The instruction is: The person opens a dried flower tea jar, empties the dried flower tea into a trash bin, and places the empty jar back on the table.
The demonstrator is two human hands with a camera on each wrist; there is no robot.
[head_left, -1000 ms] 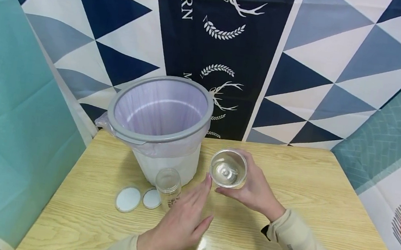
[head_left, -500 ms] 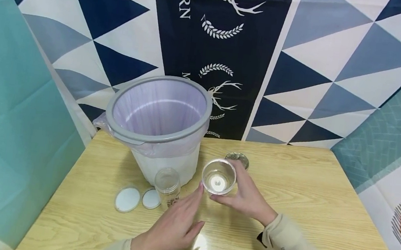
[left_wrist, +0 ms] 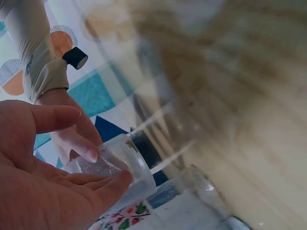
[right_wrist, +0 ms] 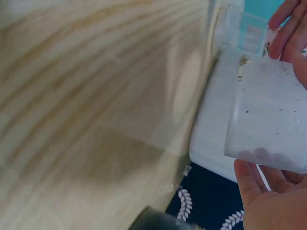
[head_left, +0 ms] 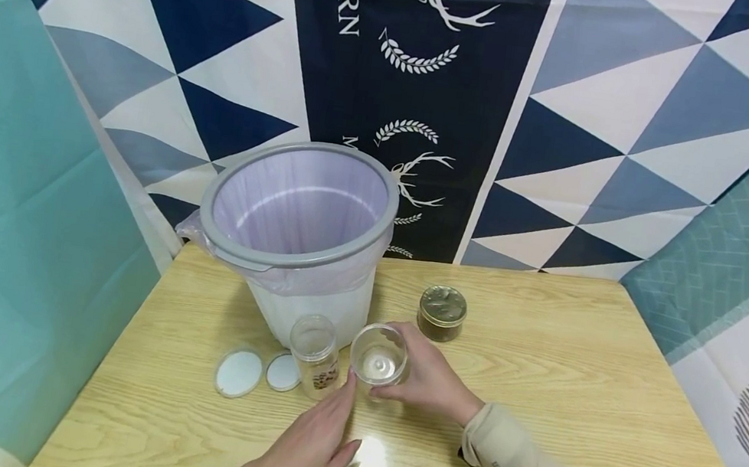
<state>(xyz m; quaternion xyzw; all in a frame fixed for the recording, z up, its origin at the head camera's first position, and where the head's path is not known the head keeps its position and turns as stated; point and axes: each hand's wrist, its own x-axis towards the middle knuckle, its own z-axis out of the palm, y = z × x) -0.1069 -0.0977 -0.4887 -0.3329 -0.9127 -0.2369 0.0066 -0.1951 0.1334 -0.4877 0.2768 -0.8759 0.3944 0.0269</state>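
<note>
My right hand (head_left: 427,382) grips a clear, lidless jar (head_left: 378,369) from its right side, in front of the white bucket. Its round mouth faces up towards the head camera. Small dark specks cling to the jar's wall (right_wrist: 264,115) in the right wrist view. Fingers straight, my left hand (head_left: 302,445) reaches to the jar's left side, the fingertips (left_wrist: 125,178) at its wall. Whether the jar's base touches the table cannot be told. A second clear jar (head_left: 314,354), open and with a printed picture, stands just left of it.
A white bucket (head_left: 317,312) with a purple liner stands at the back left of the wooden table (head_left: 574,364). Two round white lids (head_left: 238,373) lie left of the second jar. A short round container with a gold-toned lid (head_left: 443,304) stands behind my right hand.
The jar in my right hand has moved left and towards me, beside the second jar. My left hand has moved left and nearer with it. The gold-lidded container has come into full view.
</note>
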